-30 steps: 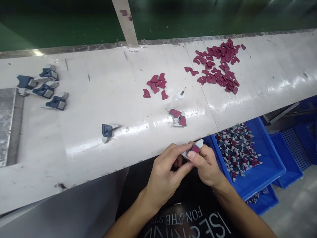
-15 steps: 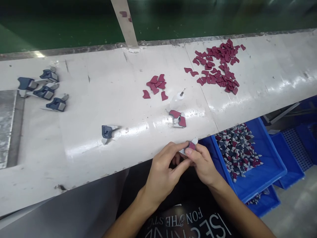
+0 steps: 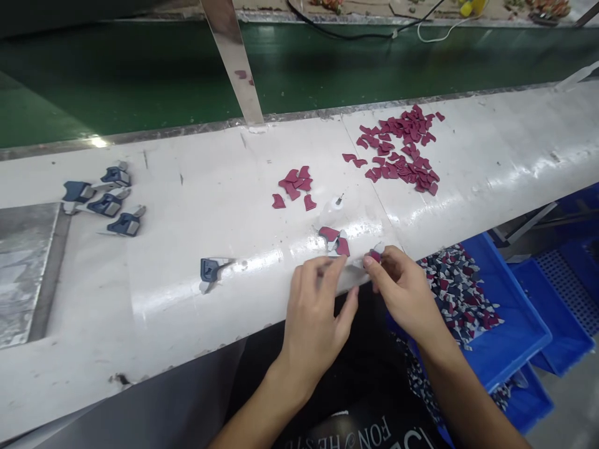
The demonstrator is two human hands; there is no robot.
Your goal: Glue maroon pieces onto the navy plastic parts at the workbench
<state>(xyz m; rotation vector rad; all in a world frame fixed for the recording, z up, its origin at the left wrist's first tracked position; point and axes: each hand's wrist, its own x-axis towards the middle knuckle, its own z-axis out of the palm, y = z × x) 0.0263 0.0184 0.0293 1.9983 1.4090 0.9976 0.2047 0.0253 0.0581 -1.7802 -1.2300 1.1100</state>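
My right hand [image 3: 406,287] pinches a small maroon-and-grey plastic part [image 3: 375,254] just above the table's front edge. To its left, my left hand [image 3: 318,308] is open, thumb apart from the fingers, with nothing in it. Beyond its fingertips lie assembled maroon-topped parts [image 3: 334,240] on the white table [image 3: 173,337]. A clear bottle with a needle tip [image 3: 333,211] lies behind them. A small pile of flat maroon pieces [image 3: 292,184] rests farther back, and a single blue-and-grey part [image 3: 209,270] sits to the left.
Many maroon pieces [image 3: 402,131] are spread at the back right. Several blue-and-grey parts [image 3: 110,199] lie at the left beside a metal plate [image 3: 28,268]. Below the table edge at right stands a blue bin [image 3: 524,330] full of parts. A green surface [image 3: 154,81] runs behind the table.
My hands have come apart. The left hand has let go of the part and opened, while the right hand has moved off to the right with it. The camera view has tilted up.
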